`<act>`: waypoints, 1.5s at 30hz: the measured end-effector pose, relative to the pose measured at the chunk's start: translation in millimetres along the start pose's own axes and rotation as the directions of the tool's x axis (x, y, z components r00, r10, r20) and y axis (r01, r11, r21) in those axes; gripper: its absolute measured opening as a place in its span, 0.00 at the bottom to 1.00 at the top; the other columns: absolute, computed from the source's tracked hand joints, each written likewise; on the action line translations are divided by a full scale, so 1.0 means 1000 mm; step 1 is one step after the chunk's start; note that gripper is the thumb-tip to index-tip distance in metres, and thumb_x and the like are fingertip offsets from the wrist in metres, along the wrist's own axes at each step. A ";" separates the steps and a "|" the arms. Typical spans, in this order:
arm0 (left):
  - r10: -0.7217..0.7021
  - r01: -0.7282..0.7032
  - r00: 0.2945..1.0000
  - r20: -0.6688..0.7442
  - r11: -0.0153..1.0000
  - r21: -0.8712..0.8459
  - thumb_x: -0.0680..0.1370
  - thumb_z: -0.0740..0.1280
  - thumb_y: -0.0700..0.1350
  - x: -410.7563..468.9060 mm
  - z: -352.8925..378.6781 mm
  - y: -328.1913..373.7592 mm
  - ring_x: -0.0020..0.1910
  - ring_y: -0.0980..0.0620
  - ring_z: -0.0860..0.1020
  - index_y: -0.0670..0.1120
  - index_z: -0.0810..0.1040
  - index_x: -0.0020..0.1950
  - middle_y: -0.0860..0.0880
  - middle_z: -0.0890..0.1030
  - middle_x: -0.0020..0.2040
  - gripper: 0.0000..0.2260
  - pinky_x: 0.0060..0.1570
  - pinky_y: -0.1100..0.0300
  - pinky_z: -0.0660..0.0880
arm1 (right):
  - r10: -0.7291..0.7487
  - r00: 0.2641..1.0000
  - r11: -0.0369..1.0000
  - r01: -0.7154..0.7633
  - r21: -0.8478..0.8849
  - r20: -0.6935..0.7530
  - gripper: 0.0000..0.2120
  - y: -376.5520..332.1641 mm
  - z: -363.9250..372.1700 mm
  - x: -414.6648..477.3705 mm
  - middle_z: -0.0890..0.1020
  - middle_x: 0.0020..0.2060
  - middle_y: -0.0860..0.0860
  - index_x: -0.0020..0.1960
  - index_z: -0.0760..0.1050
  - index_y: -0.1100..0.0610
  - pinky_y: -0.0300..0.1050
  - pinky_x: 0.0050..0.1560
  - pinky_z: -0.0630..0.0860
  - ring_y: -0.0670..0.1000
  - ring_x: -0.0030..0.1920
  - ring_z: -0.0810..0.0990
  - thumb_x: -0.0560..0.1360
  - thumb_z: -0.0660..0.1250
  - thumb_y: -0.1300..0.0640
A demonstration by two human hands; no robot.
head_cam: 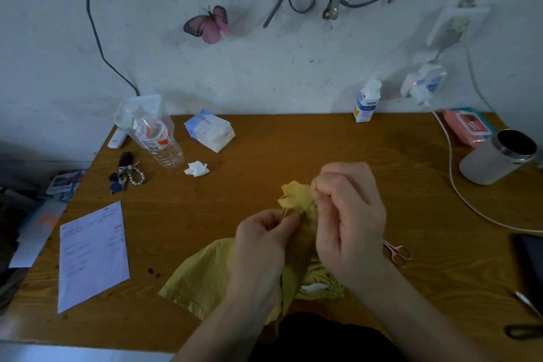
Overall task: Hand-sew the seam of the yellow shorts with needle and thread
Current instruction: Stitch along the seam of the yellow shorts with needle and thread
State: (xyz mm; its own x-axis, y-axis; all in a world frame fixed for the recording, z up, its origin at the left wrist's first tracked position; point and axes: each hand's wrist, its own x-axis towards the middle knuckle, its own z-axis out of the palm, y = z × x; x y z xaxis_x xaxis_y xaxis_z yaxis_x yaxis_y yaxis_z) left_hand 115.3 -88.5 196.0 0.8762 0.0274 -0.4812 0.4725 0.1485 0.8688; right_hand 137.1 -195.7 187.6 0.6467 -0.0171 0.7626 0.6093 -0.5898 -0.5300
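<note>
The yellow shorts point(202, 273) lie on the wooden table point(264, 150) near its front edge, with one part bunched up and lifted between my hands. My left hand point(261, 244) pinches the raised fabric from the left. My right hand point(349, 214) has its fingers curled tight against the top of the bunched fabric point(295, 194), pinching at the seam. The needle and thread are too small and blurred to make out.
Small pink-handled scissors point(398, 254) lie right of my right hand. A sheet of paper point(92, 256) lies at the left, with keys point(125, 173), a plastic bottle point(158, 138), a tissue pack point(210, 134) and a crumpled tissue point(197, 169) behind. A white cable point(458, 185) and a cup point(496, 156) are at the right.
</note>
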 end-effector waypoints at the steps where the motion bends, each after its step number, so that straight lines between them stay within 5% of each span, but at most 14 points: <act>1: -0.019 0.019 1.000 -0.003 0.999 -0.042 0.74 0.69 0.42 -0.002 -0.001 -0.002 0.31 0.47 0.79 0.42 0.83 0.35 0.40 0.82 0.35 0.09 0.32 0.56 0.78 | -0.001 1.000 1.000 0.002 0.028 -0.005 0.10 0.001 0.000 0.006 0.75 0.36 0.55 0.37 0.74 0.64 0.42 0.36 0.70 0.47 0.39 0.71 0.74 0.57 0.67; 5: 0.103 -0.102 0.995 -0.003 0.979 -0.175 0.69 0.69 0.46 -0.008 -0.006 0.005 0.33 0.46 0.80 0.45 0.84 0.36 0.41 0.83 0.36 0.06 0.35 0.54 0.80 | 0.337 0.930 0.884 -0.367 0.289 0.150 0.10 0.004 -0.005 0.016 0.73 0.33 0.47 0.41 0.73 0.61 0.34 0.35 0.67 0.43 0.34 0.70 0.78 0.56 0.61; 8: 0.165 -0.169 0.986 -0.033 0.966 -0.198 0.69 0.68 0.47 -0.007 -0.012 0.012 0.39 0.44 0.82 0.45 0.83 0.39 0.40 0.84 0.41 0.07 0.41 0.50 0.81 | 0.564 0.741 0.455 -0.647 0.613 0.364 0.12 -0.001 -0.012 0.016 0.78 0.34 0.47 0.39 0.75 0.52 0.34 0.27 0.66 0.43 0.28 0.69 0.78 0.57 0.58; 11: 0.152 -0.161 0.987 -0.056 0.954 -0.252 0.68 0.68 0.46 -0.007 -0.017 0.015 0.39 0.44 0.82 0.44 0.83 0.40 0.40 0.84 0.41 0.08 0.42 0.52 0.81 | 0.580 0.643 0.082 -0.657 0.750 0.500 0.10 -0.005 -0.017 0.020 0.81 0.36 0.52 0.38 0.74 0.54 0.35 0.26 0.68 0.44 0.26 0.70 0.76 0.58 0.57; 15: 0.162 -0.172 0.985 -0.058 0.947 -0.271 0.68 0.68 0.46 -0.006 -0.018 0.016 0.39 0.45 0.82 0.41 0.82 0.42 0.39 0.83 0.43 0.09 0.42 0.53 0.81 | 0.568 0.596 -0.111 -0.627 0.771 0.567 0.08 -0.006 -0.025 0.025 0.77 0.30 0.51 0.40 0.71 0.58 0.35 0.24 0.69 0.44 0.24 0.69 0.75 0.57 0.58; 22: 0.147 -0.164 0.986 -0.075 0.926 -0.341 0.67 0.69 0.43 -0.002 -0.025 0.021 0.38 0.49 0.83 0.45 0.83 0.37 0.43 0.84 0.39 0.05 0.40 0.57 0.82 | 0.599 0.585 -0.083 -0.634 0.769 0.547 0.09 -0.003 -0.038 0.021 0.70 0.25 0.48 0.39 0.72 0.58 0.34 0.23 0.67 0.43 0.23 0.66 0.75 0.57 0.59; 31: 0.141 -0.177 0.982 -0.126 0.915 -0.362 0.67 0.69 0.43 0.007 -0.036 0.027 0.40 0.47 0.83 0.45 0.84 0.36 0.42 0.84 0.41 0.04 0.44 0.53 0.82 | 0.707 0.477 -0.087 -0.675 0.732 0.523 0.10 0.008 -0.058 0.004 0.68 0.25 0.47 0.39 0.73 0.57 0.34 0.21 0.66 0.43 0.22 0.64 0.75 0.57 0.58; 45: 0.168 -0.224 0.969 -0.181 0.907 -0.358 0.71 0.68 0.40 0.008 -0.040 0.037 0.35 0.52 0.84 0.47 0.84 0.31 0.47 0.85 0.35 0.09 0.33 0.62 0.79 | 0.803 0.410 -0.060 -0.667 0.742 0.433 0.10 0.018 -0.077 0.002 0.67 0.25 0.46 0.38 0.74 0.55 0.33 0.21 0.64 0.42 0.22 0.63 0.74 0.58 0.56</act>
State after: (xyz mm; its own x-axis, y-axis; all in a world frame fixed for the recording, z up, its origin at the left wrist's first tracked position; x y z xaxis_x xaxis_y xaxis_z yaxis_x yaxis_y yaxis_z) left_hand 135.8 -43.4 219.4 0.9110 0.2306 -0.3420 0.1984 0.4820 0.8534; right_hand 114.0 -268.9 207.6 0.9530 -0.1308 -0.2735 -0.1273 0.6461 -0.7526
